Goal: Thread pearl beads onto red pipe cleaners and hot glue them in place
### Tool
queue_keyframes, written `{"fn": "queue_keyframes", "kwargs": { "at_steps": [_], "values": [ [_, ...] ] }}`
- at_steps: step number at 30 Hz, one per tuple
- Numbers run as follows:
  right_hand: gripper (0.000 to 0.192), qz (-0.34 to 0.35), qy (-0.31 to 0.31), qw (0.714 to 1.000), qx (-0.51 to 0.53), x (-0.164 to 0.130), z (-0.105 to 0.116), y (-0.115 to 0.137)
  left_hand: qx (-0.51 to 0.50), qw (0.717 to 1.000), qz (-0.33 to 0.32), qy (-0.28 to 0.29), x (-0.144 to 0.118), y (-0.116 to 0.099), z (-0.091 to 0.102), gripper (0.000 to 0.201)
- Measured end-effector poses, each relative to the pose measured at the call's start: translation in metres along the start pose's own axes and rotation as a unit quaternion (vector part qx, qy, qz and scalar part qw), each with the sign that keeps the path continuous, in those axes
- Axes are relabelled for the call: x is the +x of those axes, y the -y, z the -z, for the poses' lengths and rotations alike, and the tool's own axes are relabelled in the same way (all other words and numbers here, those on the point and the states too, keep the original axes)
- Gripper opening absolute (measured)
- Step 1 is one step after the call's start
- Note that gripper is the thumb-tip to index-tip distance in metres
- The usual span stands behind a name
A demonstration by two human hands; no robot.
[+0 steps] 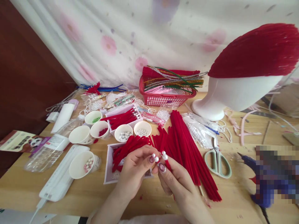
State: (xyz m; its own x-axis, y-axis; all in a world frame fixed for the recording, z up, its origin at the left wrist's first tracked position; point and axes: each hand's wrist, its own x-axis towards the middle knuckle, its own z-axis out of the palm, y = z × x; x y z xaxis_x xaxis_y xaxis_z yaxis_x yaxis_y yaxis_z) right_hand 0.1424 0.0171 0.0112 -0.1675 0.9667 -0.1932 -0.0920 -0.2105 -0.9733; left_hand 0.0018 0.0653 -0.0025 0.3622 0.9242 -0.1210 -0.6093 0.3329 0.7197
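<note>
My left hand (134, 169) is closed in a pinch, with small white pearl beads (155, 157) at its thumb and fingertips; any stem behind them is hidden. Between the thumb and fingers of my right hand (176, 179) is a red pipe cleaner (167, 165) tipped with white pearl beads (164, 155). Both hands almost touch at the fingertips. Just behind my left hand, a white box (109, 165) holds short bent red pipe cleaners (130, 146). A bundle of long red pipe cleaners (187, 146) lies behind my right hand.
Paper cups (80, 135) of beads stand at left, near a plastic bottle (56, 143) and a power strip (62, 177). Scissors (217, 161) and a blue glue gun (261, 186) lie right. Behind are a red basket (163, 100) and a white mannequin head (221, 96) with a red covering.
</note>
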Motion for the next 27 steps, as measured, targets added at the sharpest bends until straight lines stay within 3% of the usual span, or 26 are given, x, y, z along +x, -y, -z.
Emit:
{"fn": "queue_keyframes", "kwargs": {
  "at_steps": [14,27],
  "values": [
    [0.035,0.013,0.025,1.0,-0.003,0.0015,0.0005,0.0019,-0.028,0.999,-0.01,-0.02,0.0004,-0.0027,-0.0044,0.012],
    [0.036,0.007,0.022,1.0,0.005,0.0048,0.0017,0.0006,0.049,0.998,-0.002,-0.036,-0.0016,-0.0004,-0.0019,0.017]
  ]
}}
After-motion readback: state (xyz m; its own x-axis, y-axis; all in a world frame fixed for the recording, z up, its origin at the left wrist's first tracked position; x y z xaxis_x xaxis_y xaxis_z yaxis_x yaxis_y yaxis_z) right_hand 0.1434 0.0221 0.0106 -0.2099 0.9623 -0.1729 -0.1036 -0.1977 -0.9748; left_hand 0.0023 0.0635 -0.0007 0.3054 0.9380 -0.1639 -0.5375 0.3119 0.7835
